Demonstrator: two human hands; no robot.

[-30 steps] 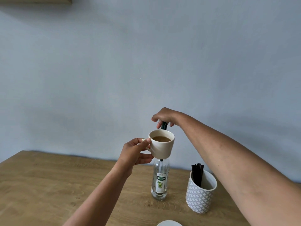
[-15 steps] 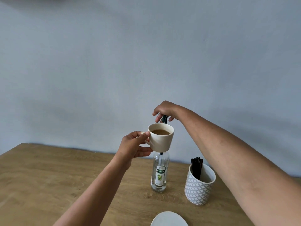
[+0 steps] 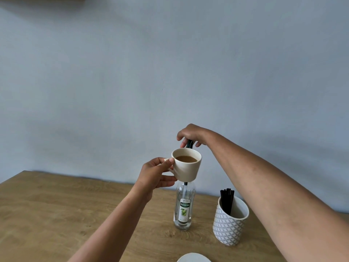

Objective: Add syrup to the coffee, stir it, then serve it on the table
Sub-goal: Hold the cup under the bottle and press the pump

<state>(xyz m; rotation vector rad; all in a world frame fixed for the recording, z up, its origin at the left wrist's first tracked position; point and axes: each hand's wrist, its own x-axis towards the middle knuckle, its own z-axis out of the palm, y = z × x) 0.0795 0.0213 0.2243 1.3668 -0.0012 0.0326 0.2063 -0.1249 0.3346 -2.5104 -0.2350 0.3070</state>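
Note:
My left hand [image 3: 155, 173] grips the handle of a cream coffee cup [image 3: 187, 168] and holds it in the air, upright, with brown coffee inside. Behind and below the cup stands a clear syrup bottle [image 3: 183, 207] with a green-and-white label on the wooden table [image 3: 56, 214]. The bottle's neck is hidden by the cup. My right hand [image 3: 189, 135] rests on top of the bottle's dark pump head [image 3: 189, 144], fingers curled around it, just behind the cup's rim.
A patterned grey-and-white holder [image 3: 229, 223] with several black stir sticks [image 3: 227, 200] stands right of the bottle. A white saucer's edge [image 3: 193, 257] shows at the bottom. A pale wall runs behind the table's far edge.
The view has shifted slightly; cup and hands stay together over the bottle. My right hand sits a little lower on the pump than half a second ago.

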